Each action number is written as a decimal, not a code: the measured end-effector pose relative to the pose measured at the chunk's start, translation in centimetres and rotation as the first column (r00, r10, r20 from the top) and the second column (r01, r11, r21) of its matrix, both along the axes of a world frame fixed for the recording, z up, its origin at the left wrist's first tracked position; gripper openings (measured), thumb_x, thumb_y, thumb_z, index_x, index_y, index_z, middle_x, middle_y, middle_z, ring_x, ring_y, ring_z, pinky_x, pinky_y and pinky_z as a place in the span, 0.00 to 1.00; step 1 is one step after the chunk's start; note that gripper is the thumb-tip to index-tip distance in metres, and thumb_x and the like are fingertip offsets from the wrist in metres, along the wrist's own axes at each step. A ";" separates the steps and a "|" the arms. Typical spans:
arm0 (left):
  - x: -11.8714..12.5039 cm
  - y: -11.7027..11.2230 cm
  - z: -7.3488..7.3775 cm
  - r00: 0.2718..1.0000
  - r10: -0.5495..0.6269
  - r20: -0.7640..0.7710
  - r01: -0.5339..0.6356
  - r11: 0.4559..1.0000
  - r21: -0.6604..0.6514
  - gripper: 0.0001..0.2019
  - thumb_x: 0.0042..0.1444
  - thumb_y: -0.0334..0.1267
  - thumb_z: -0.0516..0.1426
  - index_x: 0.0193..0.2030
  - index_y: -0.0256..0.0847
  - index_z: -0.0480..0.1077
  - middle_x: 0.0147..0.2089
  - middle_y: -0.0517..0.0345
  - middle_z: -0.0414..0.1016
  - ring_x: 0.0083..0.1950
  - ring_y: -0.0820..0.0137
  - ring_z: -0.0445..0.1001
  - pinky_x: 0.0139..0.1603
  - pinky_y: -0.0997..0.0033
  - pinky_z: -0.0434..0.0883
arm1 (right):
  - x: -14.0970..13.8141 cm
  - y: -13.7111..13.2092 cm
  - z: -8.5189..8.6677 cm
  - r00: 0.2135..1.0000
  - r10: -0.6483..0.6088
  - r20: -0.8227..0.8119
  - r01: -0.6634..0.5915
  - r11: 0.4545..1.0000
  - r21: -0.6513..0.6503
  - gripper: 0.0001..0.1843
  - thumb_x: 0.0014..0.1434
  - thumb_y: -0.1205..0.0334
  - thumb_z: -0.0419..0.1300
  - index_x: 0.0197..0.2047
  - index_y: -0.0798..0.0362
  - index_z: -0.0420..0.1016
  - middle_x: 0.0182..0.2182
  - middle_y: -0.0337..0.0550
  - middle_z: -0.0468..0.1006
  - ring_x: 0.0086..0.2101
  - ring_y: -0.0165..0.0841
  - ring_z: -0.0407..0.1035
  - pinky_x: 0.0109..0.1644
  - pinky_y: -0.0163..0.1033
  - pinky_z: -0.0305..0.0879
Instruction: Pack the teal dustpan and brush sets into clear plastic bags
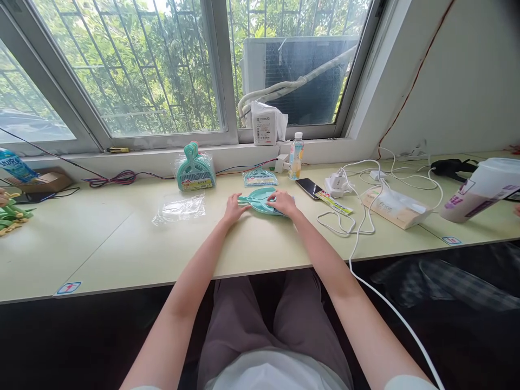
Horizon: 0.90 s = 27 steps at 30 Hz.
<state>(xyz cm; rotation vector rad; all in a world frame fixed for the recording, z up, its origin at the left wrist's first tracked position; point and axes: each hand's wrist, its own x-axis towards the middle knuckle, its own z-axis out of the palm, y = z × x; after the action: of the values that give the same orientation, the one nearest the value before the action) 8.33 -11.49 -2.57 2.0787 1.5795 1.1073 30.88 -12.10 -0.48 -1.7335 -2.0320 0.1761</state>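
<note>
Between the grips: turquoise dustpan [257,202] on table [247,246]; left hand [233,210] holding its handle [244,200]; right hand [283,203] at its wide end, closure unclear.

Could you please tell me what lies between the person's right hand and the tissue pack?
In the head view, a printed card and white cables lie between the right hand and the tissue pack; a phone and charger sit farther back.

Red arrow [70,287] on sticker [69,288], L tbl [134,254] edge, other txt unclear
</note>
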 end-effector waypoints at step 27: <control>0.9 -1.6 0.8 0.895 -0.265 -0.359 0.321 0.941 0.108 0.16 0.53 0.38 0.64 0.49 0.53 0.77 0.54 0.57 0.77 0.55 0.60 0.71 0.54 0.62 0.70 | 0.7 0.0 0.6 0.990 0.122 0.074 -0.120 0.992 -0.024 0.09 0.54 0.57 0.67 0.40 0.43 0.82 0.42 0.39 0.77 0.46 0.34 0.68 0.43 0.33 0.63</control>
<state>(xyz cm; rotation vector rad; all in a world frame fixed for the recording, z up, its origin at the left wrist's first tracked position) 9.22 -13.10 -1.78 2.6311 1.2742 0.8281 31.53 -12.05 0.11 -1.6521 -2.1983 0.1722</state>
